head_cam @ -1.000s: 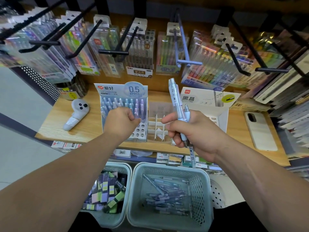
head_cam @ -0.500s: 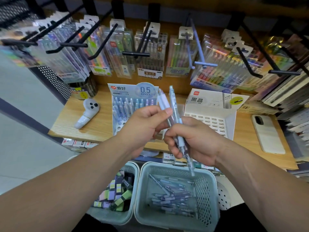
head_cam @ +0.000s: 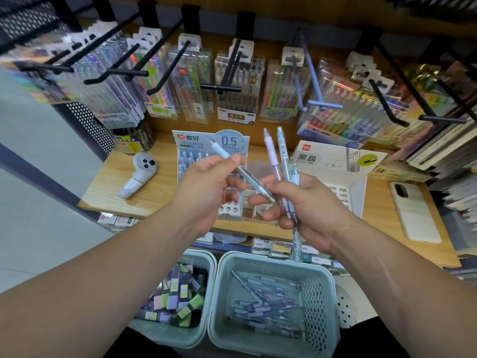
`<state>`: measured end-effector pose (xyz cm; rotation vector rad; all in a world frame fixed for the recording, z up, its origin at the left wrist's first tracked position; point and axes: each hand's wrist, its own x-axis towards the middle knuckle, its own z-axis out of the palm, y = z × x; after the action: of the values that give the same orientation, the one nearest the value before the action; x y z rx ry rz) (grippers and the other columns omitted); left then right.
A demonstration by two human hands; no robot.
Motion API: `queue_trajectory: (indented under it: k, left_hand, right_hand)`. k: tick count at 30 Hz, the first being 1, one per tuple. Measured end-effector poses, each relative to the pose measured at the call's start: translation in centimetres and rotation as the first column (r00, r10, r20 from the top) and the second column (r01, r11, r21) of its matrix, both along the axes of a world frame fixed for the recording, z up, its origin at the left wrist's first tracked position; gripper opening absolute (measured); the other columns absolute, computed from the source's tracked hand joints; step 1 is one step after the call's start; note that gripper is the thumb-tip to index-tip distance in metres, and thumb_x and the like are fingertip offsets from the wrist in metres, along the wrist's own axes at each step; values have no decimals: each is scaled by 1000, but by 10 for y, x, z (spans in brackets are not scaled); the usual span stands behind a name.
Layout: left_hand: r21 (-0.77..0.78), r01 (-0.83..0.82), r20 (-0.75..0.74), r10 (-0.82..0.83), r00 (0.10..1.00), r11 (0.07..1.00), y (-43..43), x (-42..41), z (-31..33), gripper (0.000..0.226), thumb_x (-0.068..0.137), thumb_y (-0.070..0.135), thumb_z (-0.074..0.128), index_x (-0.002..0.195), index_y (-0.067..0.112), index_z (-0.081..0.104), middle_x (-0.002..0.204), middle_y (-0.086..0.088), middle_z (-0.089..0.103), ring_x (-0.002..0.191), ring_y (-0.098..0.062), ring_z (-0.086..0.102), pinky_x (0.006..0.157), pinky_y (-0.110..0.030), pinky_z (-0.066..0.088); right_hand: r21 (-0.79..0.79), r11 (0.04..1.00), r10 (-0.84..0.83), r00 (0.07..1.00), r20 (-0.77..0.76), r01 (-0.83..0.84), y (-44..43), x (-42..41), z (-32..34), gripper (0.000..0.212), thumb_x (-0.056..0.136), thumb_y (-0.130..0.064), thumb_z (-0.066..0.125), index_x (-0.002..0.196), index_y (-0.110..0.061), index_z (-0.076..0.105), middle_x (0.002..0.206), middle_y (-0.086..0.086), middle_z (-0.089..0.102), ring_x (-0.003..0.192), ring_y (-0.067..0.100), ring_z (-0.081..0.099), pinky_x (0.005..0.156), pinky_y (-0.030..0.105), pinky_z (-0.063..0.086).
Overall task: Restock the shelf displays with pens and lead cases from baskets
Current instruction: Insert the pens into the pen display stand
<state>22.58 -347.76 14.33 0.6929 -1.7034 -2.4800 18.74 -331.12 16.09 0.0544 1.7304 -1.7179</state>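
Observation:
My left hand (head_cam: 206, 187) pinches one clear blue pen (head_cam: 247, 175), tip slanting up left, in front of the 0.5 mm pen display stand (head_cam: 206, 140). My right hand (head_cam: 309, 205) grips a small bunch of pens (head_cam: 280, 161) upright, purple and blue tops showing. Part of the stand's hole rack (head_cam: 228, 209) shows between my hands. A white lead case display box (head_cam: 333, 161) stands to the right. Below, the right basket (head_cam: 273, 262) holds several pens and the left basket (head_cam: 204, 259) holds several lead cases.
A white controller (head_cam: 139, 177) lies on the wooden shelf (head_cam: 160, 184) at left. A white phone (head_cam: 413, 210) lies at right. Black hooks (head_cam: 170, 71) with hanging pen packs jut out above the shelf. A dark tub (head_cam: 134, 140) stands at back left.
My left hand came off the pen stand, reached my right hand and drew one pen out of the bunch toward the left. The view shifted slightly left.

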Motion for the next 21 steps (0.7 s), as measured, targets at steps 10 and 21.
queue_trajectory:
  k: [10, 21]
  left_hand:
    - [150, -42, 35, 37, 999, 988, -9, -5, -7, 10, 89, 11, 70, 99, 8, 70, 93, -9, 76, 79, -20, 74, 65, -27, 59]
    - [-965, -127, -209, -377, 902, 231, -16, 15, -36, 24, 86, 33, 70, 106, 20, 70, 86, 9, 55, 71, 2, 49, 63, -18, 41]
  right_hand:
    - [14, 991, -134, 988, -71, 135, 7, -8, -4, 4, 95, -15, 68, 94, -12, 65, 81, 14, 74, 46, 9, 45, 39, 18, 33]
    - [263, 964, 44, 958, -282, 33, 7, -4, -9, 14, 89, -5, 70, 77, -12, 73, 75, 15, 73, 47, 14, 50, 45, 23, 40]
